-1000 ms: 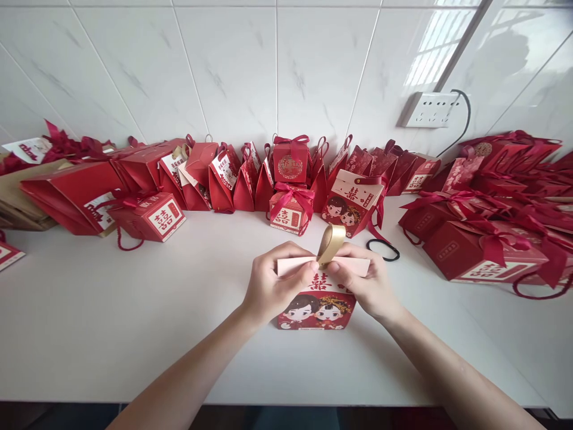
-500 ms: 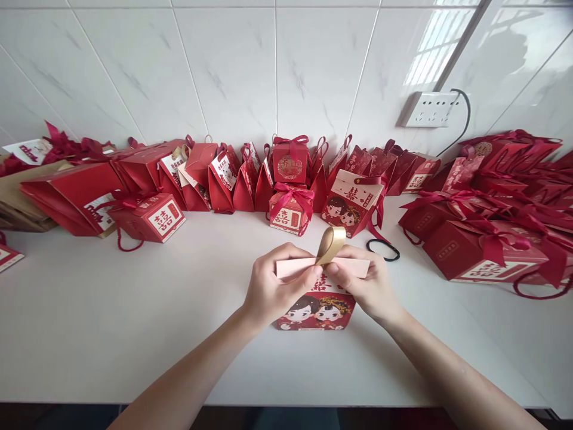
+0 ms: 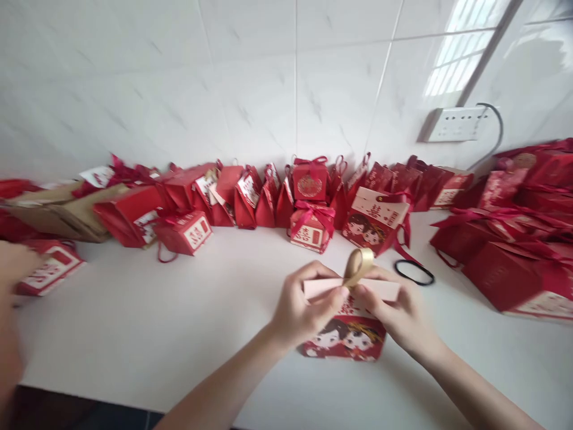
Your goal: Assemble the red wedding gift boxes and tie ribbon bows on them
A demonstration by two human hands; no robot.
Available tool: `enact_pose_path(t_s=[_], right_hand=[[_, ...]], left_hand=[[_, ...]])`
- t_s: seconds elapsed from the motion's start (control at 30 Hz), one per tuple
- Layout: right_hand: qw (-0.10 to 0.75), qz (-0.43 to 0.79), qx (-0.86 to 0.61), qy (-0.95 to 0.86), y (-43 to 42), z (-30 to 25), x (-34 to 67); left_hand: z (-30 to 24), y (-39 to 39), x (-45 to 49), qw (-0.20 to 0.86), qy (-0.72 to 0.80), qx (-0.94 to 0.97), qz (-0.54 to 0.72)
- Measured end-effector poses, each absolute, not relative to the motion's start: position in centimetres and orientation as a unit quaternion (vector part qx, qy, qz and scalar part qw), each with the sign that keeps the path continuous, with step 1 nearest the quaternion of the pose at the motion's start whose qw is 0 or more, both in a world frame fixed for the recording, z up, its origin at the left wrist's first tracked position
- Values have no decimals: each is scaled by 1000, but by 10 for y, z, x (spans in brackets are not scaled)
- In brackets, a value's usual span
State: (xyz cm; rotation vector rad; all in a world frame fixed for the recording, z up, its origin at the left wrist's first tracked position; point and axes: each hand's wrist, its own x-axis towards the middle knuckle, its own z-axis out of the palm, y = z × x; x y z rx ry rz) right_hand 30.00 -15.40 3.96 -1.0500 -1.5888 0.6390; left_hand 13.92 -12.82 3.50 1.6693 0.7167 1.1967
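In the middle of the table, a red paper gift box (image 3: 347, 343) with two cartoon faces stands upright. Its pale top edge is pinched between my hands. My left hand (image 3: 307, 307) is closed on the left part of that edge, thumb in front and fingers behind. Likewise my right hand (image 3: 398, 307) grips the right part. A gold ribbon loop (image 3: 359, 267) rises from the top between my two thumbs. The ribbon's lower ends are hidden by my thumbs and the box.
Along the tiled wall runs a row of red gift boxes (image 3: 308, 179). More beribboned boxes (image 3: 496, 269) are heaped at right. A black elastic band (image 3: 414, 272) lies beyond my right hand. A wall socket (image 3: 461, 124) has a dark cable. Another person's blurred arm (image 3: 11, 334) shows at the left edge.
The camera view has swung left, so everything appears shifted right and lower. A person's blurred arm has entered at the left. Both hands keep their hold on the gift box.
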Motion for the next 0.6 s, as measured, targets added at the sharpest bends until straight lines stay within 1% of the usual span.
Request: enact_pose_path(t_s=[0.07, 0.1, 0.2, 0.27, 0.33, 0.47, 0.53, 0.6], right_hand=[[523, 261, -452, -674, -154, 33, 303], [510, 265, -461, -676, -152, 26, 305], [454, 253, -475, -710, -138, 1, 313], [405, 212, -492, -741, -126, -17, 318], [344, 179, -513, -766, -116, -32, 322], [212, 169, -533, -801, -110, -41, 322], [184, 171, -532, -809, -111, -38, 320], [177, 165, -528, -814, -112, -33, 318]], left_hand=[[28, -125, 137, 457, 279, 700, 473], [25, -121, 135, 431, 272, 724, 465], [21, -108, 125, 298, 273, 795, 453], [22, -99, 113, 208, 319, 809, 447], [23, -91, 98, 145, 394, 786, 454], [18, -84, 62, 99, 509, 702, 488], [11, -89, 45, 100, 530, 697, 472], [3, -98, 27, 103, 531, 712, 449]])
